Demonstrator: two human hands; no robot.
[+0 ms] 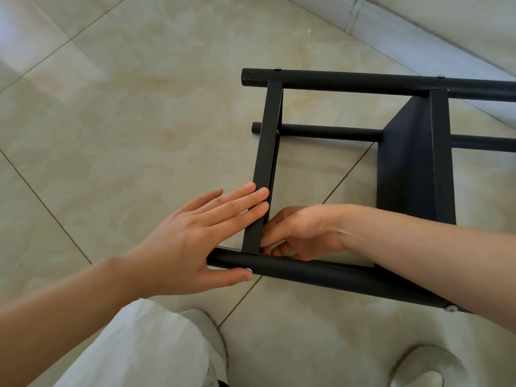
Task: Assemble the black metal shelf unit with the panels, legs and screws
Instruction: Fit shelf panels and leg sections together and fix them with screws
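Left grip: your left hand [178, 241] lies flat and open, straight fingers pressed on the face of the end panel [264, 169], thumb resting along the near leg [321, 272].
Right grip: your right hand [296, 233] reaches in behind that panel, fingers curled at the corner where panel meets near leg; you seem to be pinching something small there, probably a screw or nut, but it cannot be seen.
Shelf unit: the black shelf unit [413, 152] lies on its side on the tiled floor [139, 107], its legs running left to right.
Far leg: the far leg [363, 82] carries two screw heads, one of them [277, 69] over the end panel.
Lower leg: a third leg [329, 132] shows between them, nearer the floor.
Inner panel: a second panel [416, 163] stands further right, already between the legs.
Near bolt: a silver bolt [450, 308] sits on the near leg, just below your right forearm.
Risk, slip: if your left hand eases off, the end panel may shift and the holes lose alignment.
Risk, drop: a small fastener held blind behind the panel could fall and roll across the tiles.
Risk, cross-thread: started at an angle, the screw may bind.
Hidden: your right fingertips and the joint itself are behind the panel edge.
Cut off: the unit's right end runs out of view; the fourth leg is not visible.
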